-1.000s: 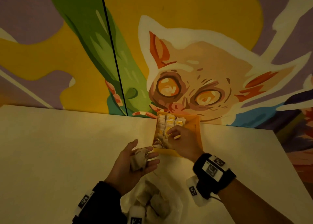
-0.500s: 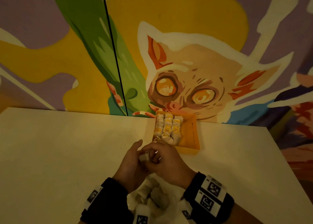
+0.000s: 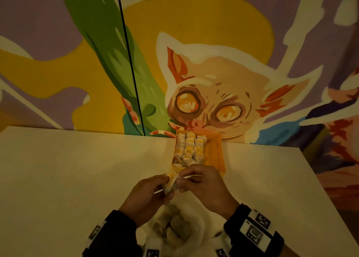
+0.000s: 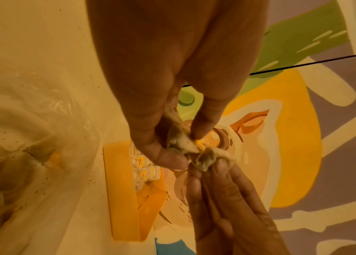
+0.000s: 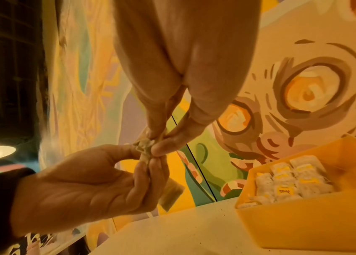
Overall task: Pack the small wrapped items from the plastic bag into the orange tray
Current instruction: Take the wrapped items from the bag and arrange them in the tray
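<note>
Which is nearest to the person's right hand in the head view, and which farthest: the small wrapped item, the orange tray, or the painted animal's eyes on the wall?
1. Small wrapped item, pinched by right hand and left hand.
2. Orange tray, just beyond the knuckles.
3. Painted animal's eyes, on the wall behind the tray.

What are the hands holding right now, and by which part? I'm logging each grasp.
Both pinch one small wrapped item between them: the left hand holds one end with thumb and fingertips, the right hand the other end.
</note>
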Motion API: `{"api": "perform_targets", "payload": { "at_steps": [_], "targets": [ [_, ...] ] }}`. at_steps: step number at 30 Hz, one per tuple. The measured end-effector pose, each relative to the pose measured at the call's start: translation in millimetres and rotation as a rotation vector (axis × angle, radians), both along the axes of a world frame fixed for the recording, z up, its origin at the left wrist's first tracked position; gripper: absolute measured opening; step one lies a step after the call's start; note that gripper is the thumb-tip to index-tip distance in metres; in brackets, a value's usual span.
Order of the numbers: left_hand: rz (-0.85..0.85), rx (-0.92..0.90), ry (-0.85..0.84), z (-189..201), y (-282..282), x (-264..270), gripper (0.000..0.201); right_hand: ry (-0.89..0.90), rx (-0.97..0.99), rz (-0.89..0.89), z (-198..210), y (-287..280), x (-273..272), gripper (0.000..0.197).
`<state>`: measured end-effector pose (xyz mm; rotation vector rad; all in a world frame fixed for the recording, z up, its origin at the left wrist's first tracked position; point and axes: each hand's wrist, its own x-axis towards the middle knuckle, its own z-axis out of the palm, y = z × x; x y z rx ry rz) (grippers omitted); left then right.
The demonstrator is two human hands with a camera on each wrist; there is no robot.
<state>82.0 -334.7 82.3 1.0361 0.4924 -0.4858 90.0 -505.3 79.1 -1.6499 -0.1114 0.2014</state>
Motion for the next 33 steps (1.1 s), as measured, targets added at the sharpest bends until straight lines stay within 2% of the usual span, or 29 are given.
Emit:
{"api": "perform_targets", "payload": {
  "at_steps": [8,13,16,20,22,24,27,29,33],
  "targets": [
    [0.118,0.029,0.057,-7.3,1.9,-0.2,0.018,0.014,0.178,-0.119,-2.2,-10.6,-5.2,0.012],
    [-0.043,0.106,-0.057,0.5,-4.9,-2.2,0.023,-0.049,0.114,-0.116,-2.0,-7.2,-8.8,0.018],
    [-0.102,0.161,-0.159,3.8,-8.3,-2.6,0.017,-0.073,0.045,-0.090,-2.7,-3.1,-10.7,0.021],
    [-0.133,0.315,-0.249,-1.7,-4.2,-1.0,0.012,-0.025,0.050,-0.032,1.7,-2.8,-11.6,0.019],
    [-0.145,0.363,-0.297,-3.3,-3.1,0.0,0.011,0.035,0.067,-0.057,3.1,-3.2,-8.7,0.029],
    [-0.173,0.426,-0.352,-2.8,-4.6,0.1,0.011,0.084,0.016,-0.068,3.7,-4.5,-4.5,0.035],
    [-0.206,0.478,-0.396,-4.0,-6.8,0.3,0.010,0.041,-0.098,0.029,2.0,-7.4,2.0,0.015],
    [-0.180,0.485,-0.358,-8.7,-4.8,0.8,0.010,0.030,-0.145,0.050,-1.2,-11.7,7.8,0.004],
    [-0.107,0.451,-0.271,-18.7,5.6,2.0,0.014,0.027,-0.304,-0.043,-14.6,-34.3,31.9,0.010]
  ]
}}
